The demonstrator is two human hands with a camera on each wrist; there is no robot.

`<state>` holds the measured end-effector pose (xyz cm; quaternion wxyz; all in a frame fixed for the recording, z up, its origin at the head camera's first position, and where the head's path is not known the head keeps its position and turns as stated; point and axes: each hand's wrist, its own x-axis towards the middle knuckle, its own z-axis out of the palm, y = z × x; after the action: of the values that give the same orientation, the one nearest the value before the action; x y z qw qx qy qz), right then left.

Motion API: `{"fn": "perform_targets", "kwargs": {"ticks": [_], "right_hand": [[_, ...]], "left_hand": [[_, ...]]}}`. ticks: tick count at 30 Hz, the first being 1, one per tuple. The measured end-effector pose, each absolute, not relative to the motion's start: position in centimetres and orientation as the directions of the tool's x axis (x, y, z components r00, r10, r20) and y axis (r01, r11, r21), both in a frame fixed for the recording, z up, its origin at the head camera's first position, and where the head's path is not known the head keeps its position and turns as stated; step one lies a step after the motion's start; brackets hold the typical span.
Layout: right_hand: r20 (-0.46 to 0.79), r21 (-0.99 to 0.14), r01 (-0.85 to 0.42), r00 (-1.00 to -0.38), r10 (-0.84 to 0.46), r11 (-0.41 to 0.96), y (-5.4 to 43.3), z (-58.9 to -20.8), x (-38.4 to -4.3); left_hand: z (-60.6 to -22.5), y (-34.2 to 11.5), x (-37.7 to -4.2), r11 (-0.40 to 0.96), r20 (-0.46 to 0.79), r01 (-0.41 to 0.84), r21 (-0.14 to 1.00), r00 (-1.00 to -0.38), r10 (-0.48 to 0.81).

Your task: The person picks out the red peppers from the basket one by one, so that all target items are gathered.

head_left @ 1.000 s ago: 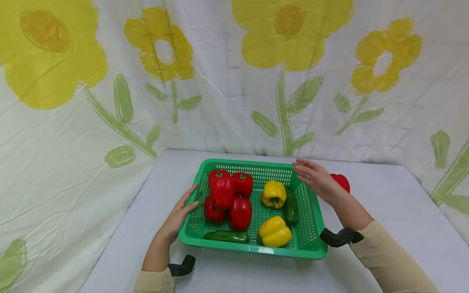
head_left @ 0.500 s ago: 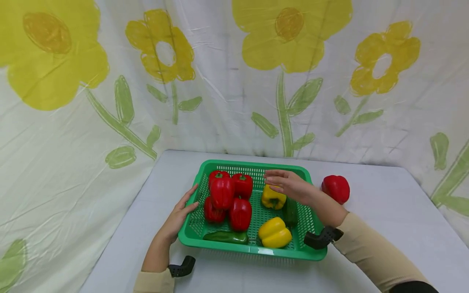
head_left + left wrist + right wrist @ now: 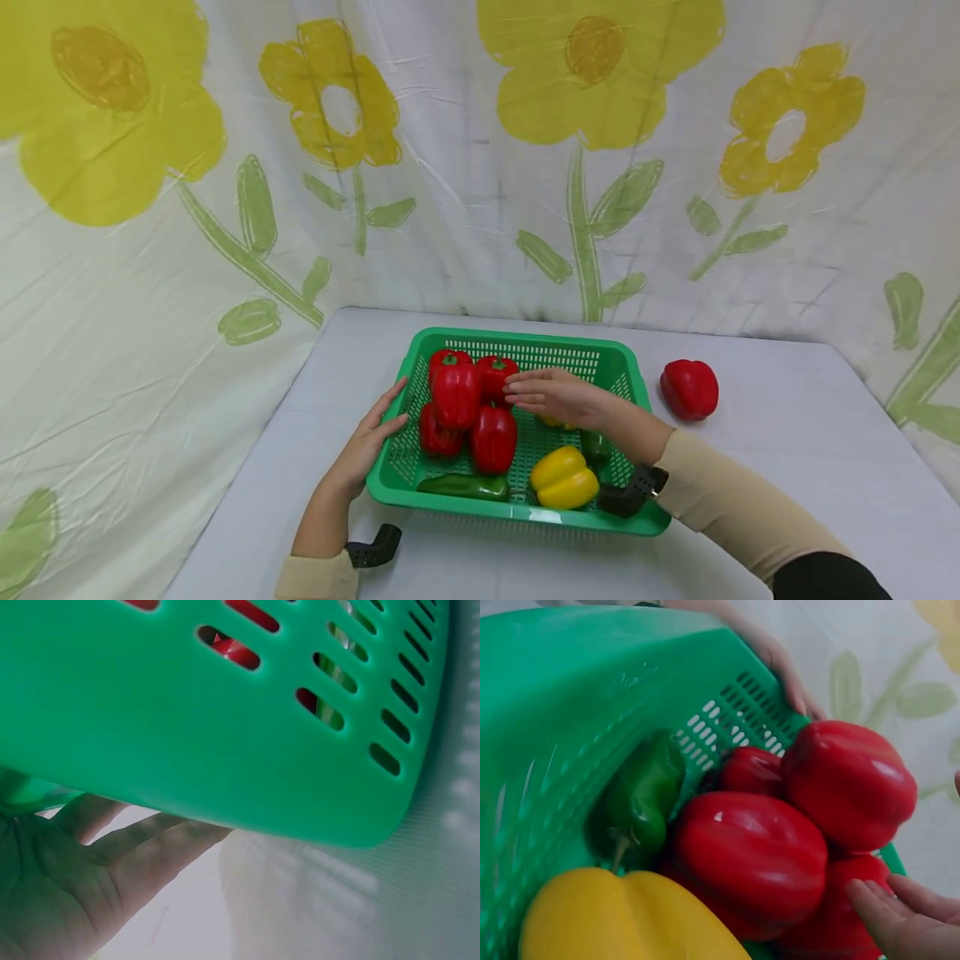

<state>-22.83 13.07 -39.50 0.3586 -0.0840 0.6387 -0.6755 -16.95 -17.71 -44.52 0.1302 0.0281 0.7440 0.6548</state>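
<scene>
A green plastic basket holds several red bell peppers piled at its left. My left hand rests at the basket's left rim, its fingers fairly straight; the left wrist view shows the hand against the basket's outer wall. My right hand reaches in over the right half, fingers extended, fingertips close to the back red pepper; I cannot tell whether they touch. Beneath it, a yellow bell pepper is mostly hidden. Another yellow bell pepper lies in front.
A long green pepper lies along the basket's front, and another green pepper lies partly under the right forearm. One red bell pepper sits on the white table right of the basket. A flower-painted cloth hangs behind.
My right hand has moved left from the basket's back-right rim, over the back yellow pepper, to the red peppers. The loose red pepper came into full view. My left hand has stayed put.
</scene>
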Motion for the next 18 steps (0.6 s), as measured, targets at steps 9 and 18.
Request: {"fn": "perform_targets", "kwargs": {"ticks": [9,18], "right_hand": [[-0.371,-0.900,0.433,-0.710,-0.599,0.046,11.3,-40.2,-22.8],[-0.411,-0.887,0.459,-0.733,-0.543,0.051,9.8,-40.0,-23.0]], "left_hand": [[-44.5,-17.7,-16.9,0.142,-0.161,-0.132,0.981,-0.964,0.212],[-44.6,-17.7,-17.0,0.142,-0.160,-0.132,0.981,-0.964,0.212]]}}
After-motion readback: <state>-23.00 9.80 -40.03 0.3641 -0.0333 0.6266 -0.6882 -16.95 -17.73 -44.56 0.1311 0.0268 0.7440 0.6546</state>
